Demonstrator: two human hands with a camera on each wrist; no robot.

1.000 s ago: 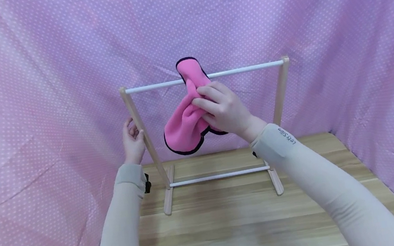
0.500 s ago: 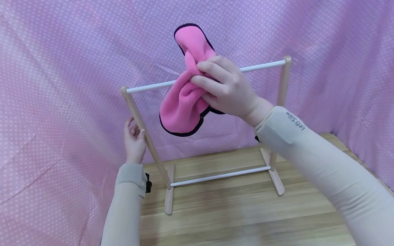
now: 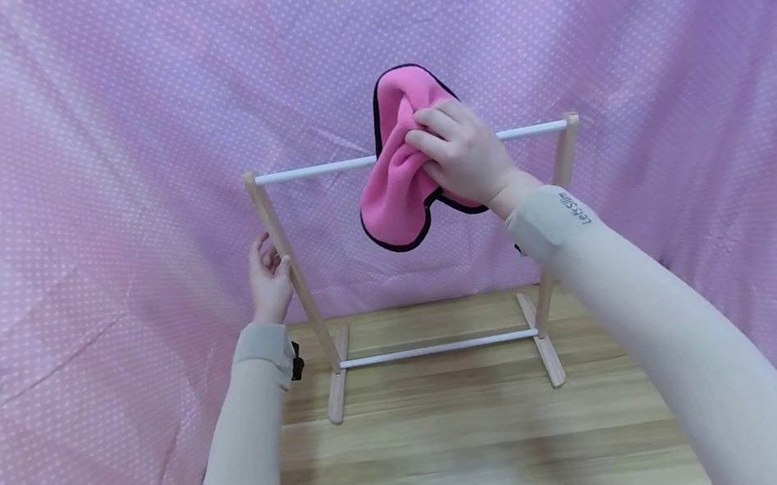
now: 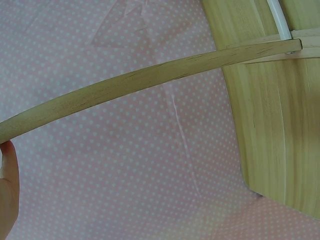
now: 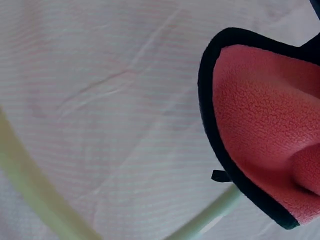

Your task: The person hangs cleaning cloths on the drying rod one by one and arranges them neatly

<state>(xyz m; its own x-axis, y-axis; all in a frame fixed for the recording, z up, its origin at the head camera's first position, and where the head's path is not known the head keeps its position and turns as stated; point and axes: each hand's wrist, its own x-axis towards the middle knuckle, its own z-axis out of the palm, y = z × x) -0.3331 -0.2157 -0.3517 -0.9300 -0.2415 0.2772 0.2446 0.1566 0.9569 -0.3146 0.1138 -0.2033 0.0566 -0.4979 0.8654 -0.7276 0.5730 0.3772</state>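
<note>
- One pink cloth (image 3: 394, 204) with black edging (image 5: 206, 85) is up in the air, above the far part of the table (image 3: 418, 454); it overlaps the top bar (image 3: 319, 170) of the rack (image 3: 441, 348), though whether they touch I cannot tell.
- The right hand (image 3: 461, 151) grips it by a bunched fold near the middle; both ends flare out loose.
- It looks like fleece: probably light, soft, hardly slippery and not fragile, with the edging a bit stiffer.
- The bunched middle should hold securely but keeps it crumpled; pinching the edging on two sides would spread it better.
- The left hand (image 3: 267, 280) touches the left post (image 3: 296, 276) with its thumb, towards the table's left edge; whether its fingers wrap round I cannot tell.
</note>
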